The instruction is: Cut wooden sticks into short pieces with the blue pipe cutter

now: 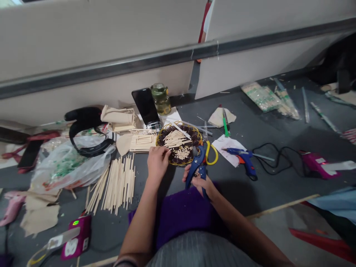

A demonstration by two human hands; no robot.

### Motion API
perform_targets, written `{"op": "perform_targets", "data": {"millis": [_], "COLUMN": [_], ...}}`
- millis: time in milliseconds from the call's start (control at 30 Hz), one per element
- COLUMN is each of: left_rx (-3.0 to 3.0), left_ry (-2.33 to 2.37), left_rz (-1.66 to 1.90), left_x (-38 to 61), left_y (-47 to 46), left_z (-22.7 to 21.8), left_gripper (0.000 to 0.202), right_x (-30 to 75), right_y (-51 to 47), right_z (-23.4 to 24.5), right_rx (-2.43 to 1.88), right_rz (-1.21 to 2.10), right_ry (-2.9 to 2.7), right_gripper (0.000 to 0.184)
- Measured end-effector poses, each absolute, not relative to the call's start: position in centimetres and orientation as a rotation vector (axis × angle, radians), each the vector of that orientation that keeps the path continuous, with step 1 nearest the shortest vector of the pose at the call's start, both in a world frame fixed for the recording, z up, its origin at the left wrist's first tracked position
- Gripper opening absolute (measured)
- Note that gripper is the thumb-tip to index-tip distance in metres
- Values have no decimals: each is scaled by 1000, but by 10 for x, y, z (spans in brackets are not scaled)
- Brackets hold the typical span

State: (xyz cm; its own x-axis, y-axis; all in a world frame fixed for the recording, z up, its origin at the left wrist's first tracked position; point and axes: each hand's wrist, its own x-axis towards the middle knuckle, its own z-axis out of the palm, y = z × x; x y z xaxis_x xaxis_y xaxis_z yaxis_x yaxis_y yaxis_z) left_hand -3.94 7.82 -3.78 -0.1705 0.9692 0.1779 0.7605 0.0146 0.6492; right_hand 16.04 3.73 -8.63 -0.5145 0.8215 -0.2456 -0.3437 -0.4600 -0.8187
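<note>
While the right hand (200, 182) has its fingers wrapped round the blue cutter (198, 162) by the basket's (196, 135) near-right edge, the handles kinda block the palm. Left hand (157, 161) is at the basket's near-left rim, fingers curled in, can't tell if they're pinching anything. Cut bits (183, 152) inside the basket are too tiny to count.

Open tabletop (267, 128) lies right of centre, between stick packets (261, 97) above and a glue gun (249, 165) and purple box (317, 163) below. At centre, a basket (196, 138), phone (145, 105) and bottle (161, 99) block the way.
</note>
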Motion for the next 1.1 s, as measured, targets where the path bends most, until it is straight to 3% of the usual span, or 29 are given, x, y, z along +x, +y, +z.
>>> {"op": "perform_targets", "data": {"millis": [200,400,500,633,833,967,1100], "left_rx": [1706,1229,1083,952,784,670,556], "left_ry": [1853,1560,1444,1364,1266,1180,1146], "left_rz": [1008,1322,1405,1412,1491,1555,1613], "left_x": [-48,-48,-41,-37,-40,-41,-48], "left_y": [87,75,70,68,80,87,88], "left_z": [-32,-25,-22,-21,-21,-19,-22], "left_gripper": [13,20,21,26,37,37,37], "right_x": [187,200,194,192,184,151,115], "right_y": [32,24,20,22,63,114,155], "right_z": [-50,-36,-51,-56,-30,-24,-30], "right_rx": [-930,-1212,-1188,-1096,-1066,-1090,-971], "right_rz": [1997,917,644,585,691,403,320], "right_ry": [-1339,-2434,-2666,-2723,-2462,-2664,-2861], "right_gripper": [44,62,60,64,23,22,20]}}
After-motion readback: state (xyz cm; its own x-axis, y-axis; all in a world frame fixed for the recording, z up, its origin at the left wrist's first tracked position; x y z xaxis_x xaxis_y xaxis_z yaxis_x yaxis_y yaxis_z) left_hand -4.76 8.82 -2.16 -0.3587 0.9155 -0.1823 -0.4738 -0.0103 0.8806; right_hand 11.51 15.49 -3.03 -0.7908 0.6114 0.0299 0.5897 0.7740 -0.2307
